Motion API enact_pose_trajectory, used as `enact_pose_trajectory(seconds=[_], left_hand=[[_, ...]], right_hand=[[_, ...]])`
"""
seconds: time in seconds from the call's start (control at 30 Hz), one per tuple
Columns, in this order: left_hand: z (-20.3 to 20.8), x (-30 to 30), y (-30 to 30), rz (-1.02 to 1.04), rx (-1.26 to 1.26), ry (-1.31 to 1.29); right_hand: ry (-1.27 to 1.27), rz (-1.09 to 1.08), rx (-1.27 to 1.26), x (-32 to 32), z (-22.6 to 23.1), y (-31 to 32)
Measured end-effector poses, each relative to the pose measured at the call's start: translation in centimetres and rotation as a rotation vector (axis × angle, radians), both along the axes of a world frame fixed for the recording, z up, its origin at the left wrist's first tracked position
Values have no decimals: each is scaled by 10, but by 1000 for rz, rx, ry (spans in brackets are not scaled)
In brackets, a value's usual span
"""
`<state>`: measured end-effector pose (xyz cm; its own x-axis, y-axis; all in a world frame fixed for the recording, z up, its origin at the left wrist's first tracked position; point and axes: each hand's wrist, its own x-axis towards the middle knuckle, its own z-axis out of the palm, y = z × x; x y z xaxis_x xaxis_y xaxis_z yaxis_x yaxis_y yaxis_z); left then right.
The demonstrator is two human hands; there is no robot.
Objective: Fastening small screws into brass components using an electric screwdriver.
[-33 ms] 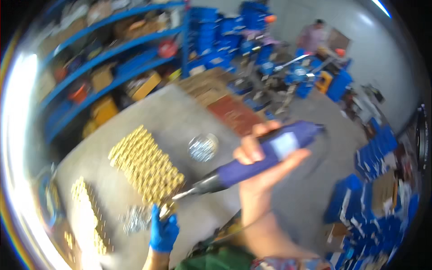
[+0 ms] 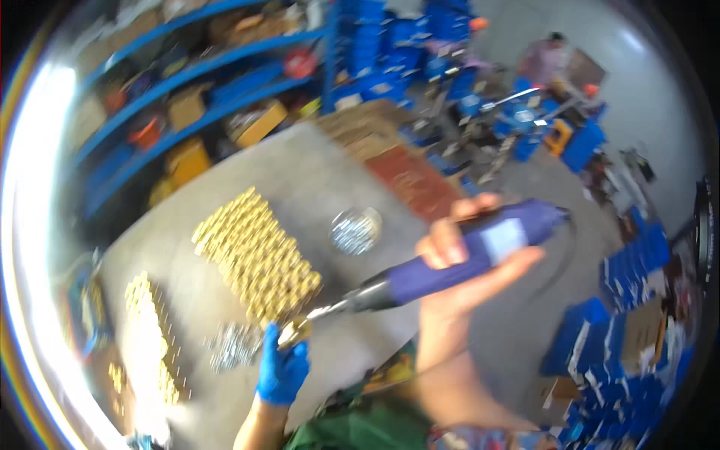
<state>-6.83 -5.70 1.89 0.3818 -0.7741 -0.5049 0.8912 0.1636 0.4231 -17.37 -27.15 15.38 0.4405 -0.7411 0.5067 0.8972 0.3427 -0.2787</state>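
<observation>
My left hand (image 2: 282,373), in a blue glove, pinches a small brass-coloured fitting (image 2: 294,333) over the table's near part. My bare right hand (image 2: 471,259) is wrapped round a purple electric screwdriver (image 2: 429,277), tilted with its bit down and to the left. The bit's tip is at the fitting; blur hides whether they touch. Just beyond my left hand, many brass-coloured fittings (image 2: 257,255) stand packed in a block. A heap of silver screws (image 2: 231,347) lies left of the glove. Farther back sits a round clear dish (image 2: 356,230) of small silver pieces.
Another row of brass fittings (image 2: 154,337) runs along the left of the grey table (image 2: 300,169). Blue shelving (image 2: 202,56) with boxes stands behind. Brown cardboard (image 2: 364,127) lies at the far edge. Blue bins (image 2: 592,330) are stacked at right. A person (image 2: 544,60) is in the background.
The whole view has shifted a little, so table, hands and screwdriver sit slightly farther right and higher. Both hands keep their holds.
</observation>
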Motion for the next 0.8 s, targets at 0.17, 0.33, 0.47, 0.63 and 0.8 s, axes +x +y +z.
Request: enact_pose_trajectory(seconds=[0.17,0.33,0.47,0.63,0.8], left_hand=[[-3,-2,-10,53,-211,-413],[-1,-1,-7,49,-153,-413],[-23,11,5,-21,-233,-445],[-15,15,7,-5,25,-1288],[4,12,-7,170,203,-1074]], right_hand=[[-28,120,-121,9,-14,-10],[47,129,-116,19,-20,-5],[59,164,-86,26,-21,0],[133,113,-9,34,-25,2],[156,152,-51,39,-27,2]])
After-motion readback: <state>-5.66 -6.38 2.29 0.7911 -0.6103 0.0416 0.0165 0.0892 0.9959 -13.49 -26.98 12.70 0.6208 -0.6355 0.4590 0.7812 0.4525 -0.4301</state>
